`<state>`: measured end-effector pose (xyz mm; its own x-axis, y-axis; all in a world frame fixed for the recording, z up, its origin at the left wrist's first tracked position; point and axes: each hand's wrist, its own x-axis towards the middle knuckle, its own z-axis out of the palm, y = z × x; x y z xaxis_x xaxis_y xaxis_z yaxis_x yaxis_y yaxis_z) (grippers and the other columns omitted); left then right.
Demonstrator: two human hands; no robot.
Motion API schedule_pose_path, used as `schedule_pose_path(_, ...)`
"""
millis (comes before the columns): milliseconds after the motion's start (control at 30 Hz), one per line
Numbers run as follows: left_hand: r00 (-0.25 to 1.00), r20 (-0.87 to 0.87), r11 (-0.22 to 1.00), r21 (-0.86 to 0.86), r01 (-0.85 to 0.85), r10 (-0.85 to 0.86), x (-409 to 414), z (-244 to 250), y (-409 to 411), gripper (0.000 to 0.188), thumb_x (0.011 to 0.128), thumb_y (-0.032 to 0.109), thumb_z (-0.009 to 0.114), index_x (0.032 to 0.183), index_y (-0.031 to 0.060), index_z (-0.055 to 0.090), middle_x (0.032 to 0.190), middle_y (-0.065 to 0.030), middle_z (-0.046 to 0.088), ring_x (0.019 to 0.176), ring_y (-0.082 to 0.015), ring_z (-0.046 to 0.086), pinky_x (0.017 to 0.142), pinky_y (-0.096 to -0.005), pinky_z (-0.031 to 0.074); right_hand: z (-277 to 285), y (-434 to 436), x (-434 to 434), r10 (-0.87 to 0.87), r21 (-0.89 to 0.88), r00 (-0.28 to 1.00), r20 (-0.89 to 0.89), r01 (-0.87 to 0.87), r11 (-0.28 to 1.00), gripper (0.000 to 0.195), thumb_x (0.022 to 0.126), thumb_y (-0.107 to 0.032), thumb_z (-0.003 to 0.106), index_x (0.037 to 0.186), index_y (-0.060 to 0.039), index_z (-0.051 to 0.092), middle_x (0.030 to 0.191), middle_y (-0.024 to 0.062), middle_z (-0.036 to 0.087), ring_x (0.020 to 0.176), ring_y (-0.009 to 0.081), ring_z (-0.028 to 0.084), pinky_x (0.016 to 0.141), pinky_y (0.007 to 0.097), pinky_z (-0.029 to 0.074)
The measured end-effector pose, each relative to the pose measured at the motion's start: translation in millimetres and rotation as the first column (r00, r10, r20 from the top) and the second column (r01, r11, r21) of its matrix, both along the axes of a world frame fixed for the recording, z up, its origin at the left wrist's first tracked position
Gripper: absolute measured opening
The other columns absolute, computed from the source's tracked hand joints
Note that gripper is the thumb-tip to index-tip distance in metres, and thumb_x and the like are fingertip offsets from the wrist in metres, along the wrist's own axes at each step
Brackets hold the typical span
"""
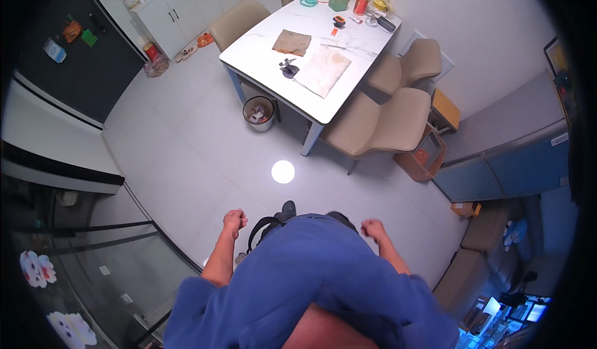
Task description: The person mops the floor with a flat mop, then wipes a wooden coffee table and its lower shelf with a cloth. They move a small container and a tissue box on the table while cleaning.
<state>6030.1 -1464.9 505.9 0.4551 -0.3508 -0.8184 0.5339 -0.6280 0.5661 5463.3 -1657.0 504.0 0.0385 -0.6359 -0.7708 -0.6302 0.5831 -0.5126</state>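
My left hand (234, 220) hangs beside my body over the tiled floor, fingers curled in, with no object visible in it. On the other side, my right hand (372, 228) is also loosely curled, slightly blurred, and touches nothing. A black strap (255, 231) loops out near my left hand. Ahead stands a white marble-patterned dining table (261, 41). On it lie a pale cloth (324, 71), a folded brown cloth (292, 42), a small dark tool with a clamp-like top (289, 68) and a thin metallic tool (333, 46).
A waste bin (259, 114) with crumpled paper stands by the table's near-left leg. Beige chairs (378, 125) line its right side. A cardboard box (422, 157) sits behind them. Glass sliding doors (140, 242) are at left, a brown sofa (466, 267) at right.
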Motion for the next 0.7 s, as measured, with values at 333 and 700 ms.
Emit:
schedule_pose_path(333,0.855,-0.064,0.855,0.111,-0.506,0.514,58.0,-12.8,79.5,0.019,0.1,0.021,0.054,0.086,0.0097,0.061,0.075,-0.0029,0.063,0.059,-0.0132,0.063,0.05,-0.0236,0.054,109.8,-285.3,266.4,0.428,-0.355,0.904,0.002,-0.4,0.845,0.022,0.095,-0.025,0.066,0.09,-0.0034,0.071,0.076,0.0048,0.07,0.066,0.0124,0.065,0.062,0.0293,0.054)
schedule_pose_path(700,0.786,0.008,0.781,0.102,-0.616,0.619,41.2,15.9,53.1,0.021,0.102,0.026,0.059,0.093,0.0082,0.063,0.083,-0.0034,0.066,0.074,-0.0168,0.065,0.065,-0.0304,0.055,106.6,-590.9,530.8,-0.046,-0.19,0.931,0.363,0.122,0.974,0.012,0.093,-0.012,0.067,0.091,-0.0007,0.069,0.081,0.0085,0.069,0.062,0.0155,0.064,0.058,0.0312,0.056)
